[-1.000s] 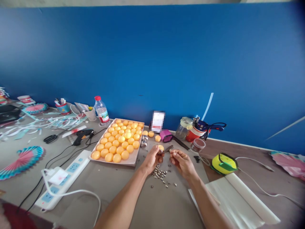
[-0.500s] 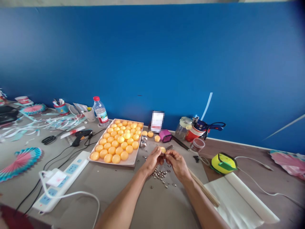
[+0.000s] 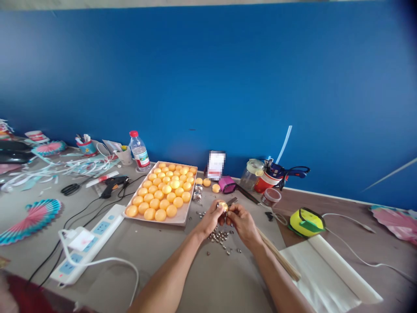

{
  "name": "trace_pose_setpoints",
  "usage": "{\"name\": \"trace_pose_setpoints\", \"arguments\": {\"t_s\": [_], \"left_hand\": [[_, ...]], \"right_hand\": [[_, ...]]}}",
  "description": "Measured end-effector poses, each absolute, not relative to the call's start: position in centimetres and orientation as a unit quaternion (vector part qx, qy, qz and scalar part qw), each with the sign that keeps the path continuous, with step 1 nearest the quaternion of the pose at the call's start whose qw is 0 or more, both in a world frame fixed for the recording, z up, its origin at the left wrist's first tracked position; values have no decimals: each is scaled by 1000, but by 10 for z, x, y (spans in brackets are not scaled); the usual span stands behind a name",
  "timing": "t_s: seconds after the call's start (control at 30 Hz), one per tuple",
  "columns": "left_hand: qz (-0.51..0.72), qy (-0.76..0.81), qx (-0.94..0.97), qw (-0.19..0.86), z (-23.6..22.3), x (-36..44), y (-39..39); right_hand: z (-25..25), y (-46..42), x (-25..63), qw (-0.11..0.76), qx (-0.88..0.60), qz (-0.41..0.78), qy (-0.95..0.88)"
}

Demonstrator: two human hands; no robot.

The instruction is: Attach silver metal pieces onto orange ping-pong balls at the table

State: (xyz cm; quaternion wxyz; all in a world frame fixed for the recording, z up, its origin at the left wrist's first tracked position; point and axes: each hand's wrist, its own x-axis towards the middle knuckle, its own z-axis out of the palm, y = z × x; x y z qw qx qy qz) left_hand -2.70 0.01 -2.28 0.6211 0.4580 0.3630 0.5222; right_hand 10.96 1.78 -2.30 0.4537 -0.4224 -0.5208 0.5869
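Note:
Held in the fingers of my left hand [image 3: 209, 221] is an orange ping-pong ball [image 3: 223, 205] with a few shiny silver pieces on it. My right hand [image 3: 243, 222] is closed in a pinch against the ball's right side; whatever is between its fingertips is too small to name. Below both hands lies a scattered heap of small silver studs [image 3: 219, 237]. Beyond my left hand, two silver-covered balls [image 3: 197, 192] sit beside several plain orange balls [image 3: 206, 182]. The shallow tray [image 3: 188, 212] to the left holds rows of orange balls.
On the left are a white power strip [image 3: 87, 248], a glue gun [image 3: 112, 186], scissors [image 3: 71, 188] and a water bottle [image 3: 140, 152]. To the right stand a glass jar [image 3: 252, 174], a red cup [image 3: 265, 182], a yellow-green tape roll [image 3: 306, 222] and white sheet material [image 3: 329, 274].
The ball has been turned in my left fingers and shows more of its silver-studded side. My right fingertips stay close against it. The whole view has shifted slightly.

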Motion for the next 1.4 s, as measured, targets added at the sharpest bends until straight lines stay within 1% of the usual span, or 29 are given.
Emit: {"name": "trace_pose_setpoints", "arguments": {"t_s": [0.17,0.3,0.37,0.43,0.5,0.57,0.63,0.73,0.87,0.93,0.97,1.03,1.13,1.2,1.3,1.4], "left_hand": [[514,386,466,607,-23,-27,-1],[522,343,439,647,-24,-28,1],[541,318,408,663,-25,-31,4],[573,309,367,665,-25,-34,7],[602,303,323,665,-26,-37,11],[616,299,291,668,-25,-38,14],[622,297,282,667,-25,-38,16],[619,295,290,668,-25,-35,17],[615,285,301,671,-25,-33,16],[615,281,304,671,-24,-32,15],[614,282,303,672,-24,-32,15],[610,289,297,676,-22,-32,14],[602,294,285,686,-21,-32,14],[596,288,283,694,-22,-32,14],[583,276,285,710,-23,-32,13],[568,260,292,724,-22,-31,12]], "right_hand": [[-26,17,110,442,-462,543,-545],[-20,20,112,439,-446,560,-543],[-15,24,118,448,-424,570,-542],[-11,28,127,443,-433,552,-558],[-11,34,140,408,-477,485,-608],[-14,39,153,361,-481,431,-672],[-19,42,162,284,-467,426,-721],[-22,41,164,206,-440,388,-783],[-18,32,151,122,-466,286,-828],[-16,29,146,106,-492,257,-825],[-16,28,144,118,-494,255,-823],[-17,29,144,184,-481,282,-809],[-20,34,145,331,-469,386,-722],[-21,35,143,406,-460,473,-633],[-17,31,136,472,-419,570,-526],[-11,26,130,490,-384,628,-467]]}}
